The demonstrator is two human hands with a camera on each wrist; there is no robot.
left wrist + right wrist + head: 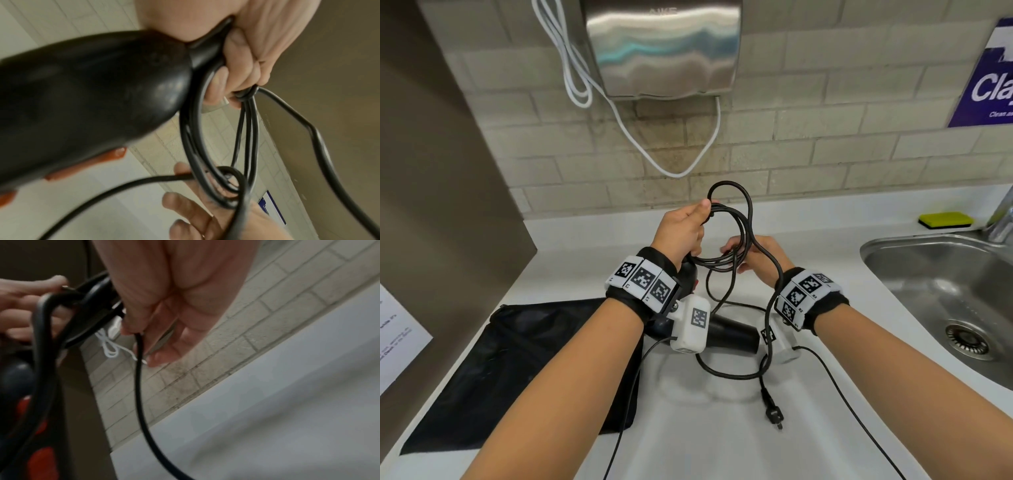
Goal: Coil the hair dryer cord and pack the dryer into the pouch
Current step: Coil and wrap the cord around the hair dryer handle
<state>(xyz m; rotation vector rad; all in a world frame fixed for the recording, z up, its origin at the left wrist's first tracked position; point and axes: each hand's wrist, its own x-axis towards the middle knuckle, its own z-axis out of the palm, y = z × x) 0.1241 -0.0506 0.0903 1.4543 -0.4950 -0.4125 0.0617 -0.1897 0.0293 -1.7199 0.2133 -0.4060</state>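
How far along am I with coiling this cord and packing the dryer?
Partly done: several cord loops are gathered in your left hand. In hand: your right hand feeds the next stretch. Left: the tail and plug lie loose on the counter; the pouch lies flat, dryer unpacked.

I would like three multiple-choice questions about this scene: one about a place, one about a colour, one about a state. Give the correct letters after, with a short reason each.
1. Where does the pouch lie?
A. in the sink
B. flat on the counter, on the person's left
C. hanging on the wall

2. What colour is the sponge beside the sink?
A. yellow-green
B. red
C. white

3. What is the state of the dryer cord?
A. fully coiled, inside the pouch
C. plugged into the wall
B. partly looped, plug lying loose on the counter

Answers: 1 B, the black pouch lies flat under the left forearm. 2 A, its top is yellow-green. 3 B, the left hand and right hand hold loops while the plug end trails free.
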